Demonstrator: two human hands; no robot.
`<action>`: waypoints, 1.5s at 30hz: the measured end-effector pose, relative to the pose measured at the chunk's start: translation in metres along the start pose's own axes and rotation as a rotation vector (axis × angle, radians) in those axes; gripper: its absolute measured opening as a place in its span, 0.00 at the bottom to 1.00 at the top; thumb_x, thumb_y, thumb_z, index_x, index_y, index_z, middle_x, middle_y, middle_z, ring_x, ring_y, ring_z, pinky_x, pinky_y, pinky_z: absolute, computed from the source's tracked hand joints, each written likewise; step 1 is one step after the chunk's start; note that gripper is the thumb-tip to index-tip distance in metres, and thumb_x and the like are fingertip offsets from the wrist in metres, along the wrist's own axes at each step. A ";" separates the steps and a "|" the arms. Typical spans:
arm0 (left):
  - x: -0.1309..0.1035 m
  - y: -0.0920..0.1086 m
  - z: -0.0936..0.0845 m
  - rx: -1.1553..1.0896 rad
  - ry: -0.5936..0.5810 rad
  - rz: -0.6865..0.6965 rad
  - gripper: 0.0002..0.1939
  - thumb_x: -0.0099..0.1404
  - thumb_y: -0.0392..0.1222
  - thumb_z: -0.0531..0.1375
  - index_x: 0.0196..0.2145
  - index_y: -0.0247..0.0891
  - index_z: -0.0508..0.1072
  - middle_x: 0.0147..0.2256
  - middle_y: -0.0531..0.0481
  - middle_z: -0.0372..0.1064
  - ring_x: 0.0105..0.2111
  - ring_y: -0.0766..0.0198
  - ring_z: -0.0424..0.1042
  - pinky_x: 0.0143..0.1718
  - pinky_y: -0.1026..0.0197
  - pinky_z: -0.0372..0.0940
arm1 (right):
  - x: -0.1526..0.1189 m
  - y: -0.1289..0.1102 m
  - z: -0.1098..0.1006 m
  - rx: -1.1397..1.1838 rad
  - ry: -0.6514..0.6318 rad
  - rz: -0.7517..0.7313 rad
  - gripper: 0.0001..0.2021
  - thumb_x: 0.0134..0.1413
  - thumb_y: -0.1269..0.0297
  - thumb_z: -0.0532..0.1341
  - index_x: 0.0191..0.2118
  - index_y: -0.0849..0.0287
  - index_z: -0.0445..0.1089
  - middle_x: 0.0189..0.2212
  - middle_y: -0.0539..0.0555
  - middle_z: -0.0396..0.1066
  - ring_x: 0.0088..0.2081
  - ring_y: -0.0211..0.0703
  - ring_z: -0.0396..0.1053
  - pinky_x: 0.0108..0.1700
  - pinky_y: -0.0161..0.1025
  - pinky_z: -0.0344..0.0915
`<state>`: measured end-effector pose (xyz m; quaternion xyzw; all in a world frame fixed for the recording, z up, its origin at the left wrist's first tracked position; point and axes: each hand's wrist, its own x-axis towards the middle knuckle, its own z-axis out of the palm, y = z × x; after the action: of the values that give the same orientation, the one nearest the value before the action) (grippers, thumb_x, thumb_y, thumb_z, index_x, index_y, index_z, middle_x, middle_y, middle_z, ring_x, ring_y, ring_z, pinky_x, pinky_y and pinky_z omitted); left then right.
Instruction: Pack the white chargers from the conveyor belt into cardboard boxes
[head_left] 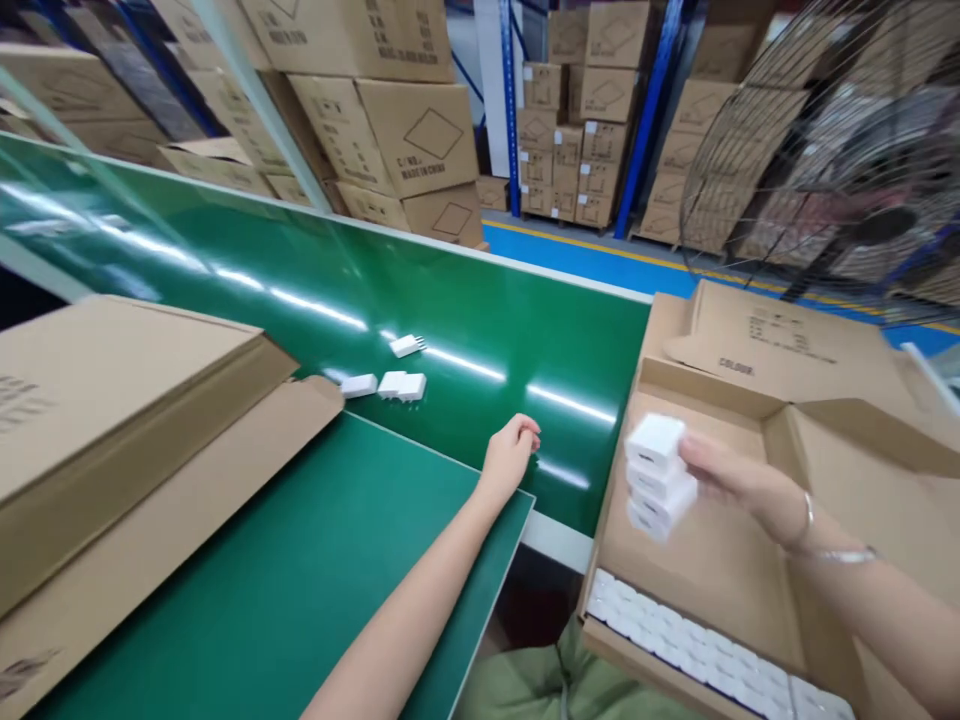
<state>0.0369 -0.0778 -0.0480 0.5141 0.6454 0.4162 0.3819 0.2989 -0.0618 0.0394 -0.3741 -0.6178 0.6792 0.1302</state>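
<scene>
A: What does the right hand (739, 480) hold?

B: A small stack of white plastic plug blocks (658, 478), pinched between thumb and fingers, held over the open brown cardboard carton (757, 420). The stack is blurred, so I cannot count the pieces exactly.

A: And the carton itself?

B: A row of white blocks (697, 645) lies packed along its near edge; the right end of the row is cut off by the frame.

A: The left hand (511, 455)?

B: Fingers curled loosely inward, hanging just above the glossy green conveyor belt (465, 290). I cannot tell whether anything sits inside the curl; nothing shows.

A: What lies on the belt?

B: Four loose white plug pieces (390, 375), well apart from the left hand, near the flat brown cardboard box (112, 420). One shows metal prongs; the others are too small to judge.
</scene>
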 end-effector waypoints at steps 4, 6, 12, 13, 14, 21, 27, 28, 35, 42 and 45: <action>-0.007 0.002 0.003 0.200 -0.128 0.099 0.09 0.60 0.38 0.47 0.31 0.41 0.66 0.27 0.54 0.68 0.31 0.64 0.68 0.37 0.61 0.62 | -0.069 0.051 0.026 0.440 -0.009 -0.029 0.32 0.46 0.32 0.53 0.45 0.54 0.52 0.26 0.51 0.64 0.29 0.47 0.68 0.31 0.42 0.64; -0.010 0.003 0.004 0.279 -0.160 0.116 0.10 0.61 0.39 0.47 0.32 0.41 0.67 0.28 0.53 0.69 0.32 0.63 0.69 0.37 0.61 0.61 | -0.088 0.068 0.041 0.564 0.002 -0.075 0.30 0.47 0.32 0.53 0.43 0.53 0.52 0.23 0.48 0.63 0.25 0.44 0.67 0.27 0.39 0.63; -0.013 0.004 0.003 0.363 -0.153 0.089 0.11 0.61 0.40 0.46 0.33 0.42 0.68 0.29 0.53 0.71 0.33 0.62 0.70 0.36 0.62 0.61 | -0.099 0.084 0.054 0.672 0.048 -0.043 0.32 0.42 0.29 0.54 0.41 0.52 0.49 0.21 0.46 0.61 0.21 0.41 0.65 0.23 0.35 0.60; -0.013 0.004 0.003 0.376 -0.155 0.090 0.12 0.61 0.40 0.46 0.33 0.42 0.68 0.29 0.53 0.71 0.33 0.62 0.70 0.36 0.62 0.61 | -0.098 0.085 0.053 0.666 0.061 -0.046 0.33 0.42 0.29 0.53 0.41 0.52 0.49 0.21 0.46 0.61 0.21 0.40 0.64 0.22 0.35 0.59; -0.013 0.004 0.003 0.389 -0.158 0.093 0.12 0.61 0.41 0.46 0.34 0.42 0.68 0.29 0.53 0.71 0.33 0.62 0.70 0.35 0.62 0.61 | -0.098 0.085 0.051 0.660 0.074 -0.048 0.33 0.41 0.28 0.53 0.41 0.52 0.48 0.21 0.46 0.60 0.20 0.40 0.63 0.22 0.35 0.59; -0.015 0.003 0.005 0.522 -0.201 0.105 0.13 0.63 0.42 0.45 0.36 0.42 0.69 0.32 0.52 0.71 0.35 0.61 0.70 0.36 0.62 0.61 | -0.099 0.086 0.046 0.623 0.119 0.020 0.36 0.39 0.26 0.49 0.43 0.52 0.46 0.25 0.49 0.62 0.22 0.40 0.63 0.24 0.36 0.58; -0.017 0.006 0.007 0.666 -0.259 0.118 0.15 0.64 0.42 0.44 0.39 0.44 0.69 0.38 0.50 0.72 0.38 0.59 0.70 0.35 0.62 0.60 | -0.101 0.089 0.046 0.613 0.045 0.031 0.37 0.38 0.25 0.48 0.43 0.52 0.45 0.25 0.49 0.62 0.22 0.41 0.64 0.25 0.37 0.59; -0.017 0.006 0.007 0.688 -0.264 0.124 0.15 0.65 0.42 0.44 0.40 0.44 0.69 0.39 0.50 0.72 0.38 0.59 0.70 0.35 0.62 0.60 | -0.101 0.088 0.047 0.629 0.035 0.022 0.37 0.38 0.25 0.49 0.43 0.52 0.45 0.24 0.48 0.61 0.22 0.41 0.65 0.25 0.36 0.60; -0.019 0.007 0.009 0.791 -0.270 0.160 0.16 0.66 0.42 0.43 0.41 0.44 0.69 0.41 0.49 0.72 0.40 0.57 0.71 0.34 0.61 0.59 | -0.101 0.083 0.048 0.784 -0.031 -0.077 0.30 0.47 0.32 0.53 0.42 0.52 0.45 0.26 0.47 0.63 0.25 0.42 0.69 0.26 0.35 0.61; -0.022 0.010 0.009 0.796 -0.263 0.167 0.16 0.66 0.42 0.43 0.41 0.43 0.69 0.42 0.50 0.72 0.41 0.56 0.70 0.35 0.61 0.59 | -0.102 0.085 0.046 0.862 -0.105 -0.145 0.26 0.53 0.36 0.53 0.42 0.52 0.46 0.29 0.48 0.66 0.28 0.43 0.71 0.28 0.36 0.64; -0.023 0.010 0.010 0.790 -0.260 0.166 0.16 0.66 0.42 0.43 0.41 0.43 0.69 0.43 0.50 0.72 0.41 0.56 0.70 0.35 0.61 0.59 | -0.103 0.084 0.046 0.851 -0.075 -0.119 0.27 0.51 0.35 0.53 0.42 0.52 0.46 0.28 0.48 0.66 0.27 0.43 0.71 0.27 0.35 0.64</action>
<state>0.0531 -0.0974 -0.0409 0.7193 0.6584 0.0978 0.1989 0.3628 -0.1782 -0.0058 -0.2260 -0.3075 0.8778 0.2894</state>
